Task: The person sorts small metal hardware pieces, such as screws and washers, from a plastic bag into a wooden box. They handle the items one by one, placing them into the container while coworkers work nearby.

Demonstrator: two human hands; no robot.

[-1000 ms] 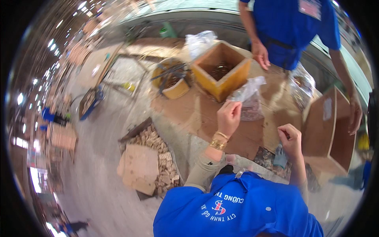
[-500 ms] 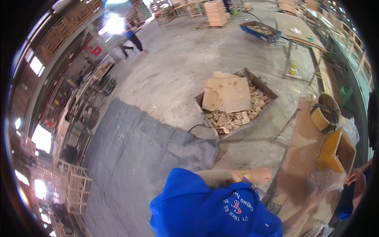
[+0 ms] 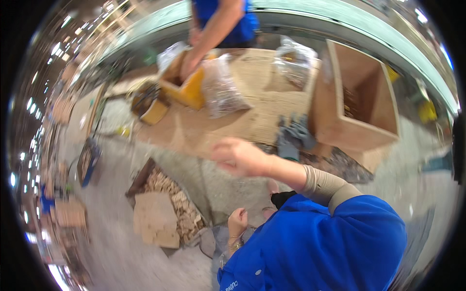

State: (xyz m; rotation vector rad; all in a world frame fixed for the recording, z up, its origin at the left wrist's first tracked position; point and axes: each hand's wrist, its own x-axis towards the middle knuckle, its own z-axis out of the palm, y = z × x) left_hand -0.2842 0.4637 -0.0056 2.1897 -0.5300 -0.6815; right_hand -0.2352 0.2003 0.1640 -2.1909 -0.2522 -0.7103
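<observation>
My right hand (image 3: 240, 157) reaches out in front of the near edge of a cardboard-covered work surface (image 3: 262, 104). It is smeared by motion, and nothing shows clearly in its fingers. Lower down, my left hand (image 3: 238, 220), with a gold band at the wrist, hangs with its fingers curled; whether anything is inside is hidden. Grey work gloves (image 3: 293, 138) lie on the surface beyond my right forearm. Close to them stands an open wooden box (image 3: 327, 109) with small brownish things inside. A clear plastic bag (image 3: 221, 89) of small pieces leans by a yellow-sided box (image 3: 182, 92).
Across the surface a co-worker's arm (image 3: 213, 36) reaches into the yellow-sided box. Another clear bag (image 3: 293, 63) lies near the back edge. A round yellow container (image 3: 153, 110) stands at left. On the floor, a bin of wood pieces (image 3: 189, 216) carries a cardboard sheet (image 3: 155, 218).
My view has swung toward the work surface, which now spans the upper middle. My right arm has come up across it, while my left hand hangs lower. The floor bin has shifted left in view.
</observation>
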